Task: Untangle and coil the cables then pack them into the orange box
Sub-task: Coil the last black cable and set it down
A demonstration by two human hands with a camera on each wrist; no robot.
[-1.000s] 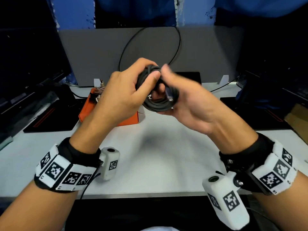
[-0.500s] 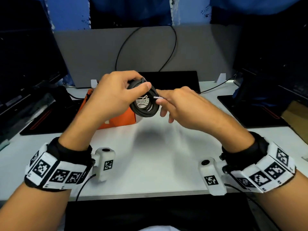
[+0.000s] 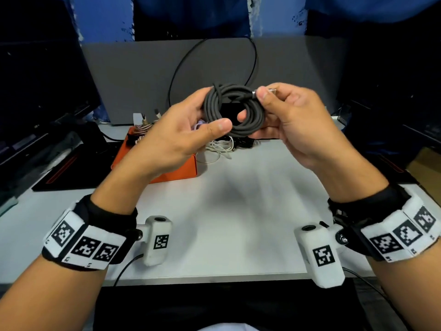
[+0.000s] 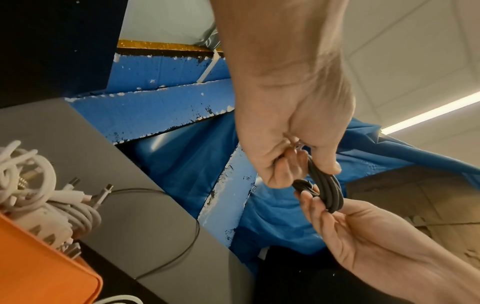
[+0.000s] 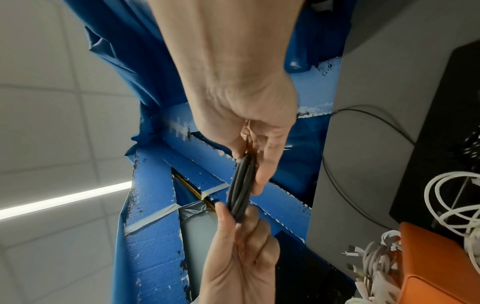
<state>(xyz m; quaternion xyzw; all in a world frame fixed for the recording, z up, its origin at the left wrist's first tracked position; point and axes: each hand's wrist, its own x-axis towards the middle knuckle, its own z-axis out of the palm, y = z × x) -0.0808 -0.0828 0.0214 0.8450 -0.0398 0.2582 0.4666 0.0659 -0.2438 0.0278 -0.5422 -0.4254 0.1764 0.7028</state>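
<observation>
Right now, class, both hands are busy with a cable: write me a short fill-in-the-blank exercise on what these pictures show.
1. Both hands hold a coiled dark grey cable in the ____, above the white table.
2. The right hand pinches the cable's metal ____ between thumb and fingers.
3. The left hand grips the coil's left side, in front of the ____ rectangular box.
4. The loose cables lying beside that box are ____.

Missing words: air; plug; orange; white
</observation>
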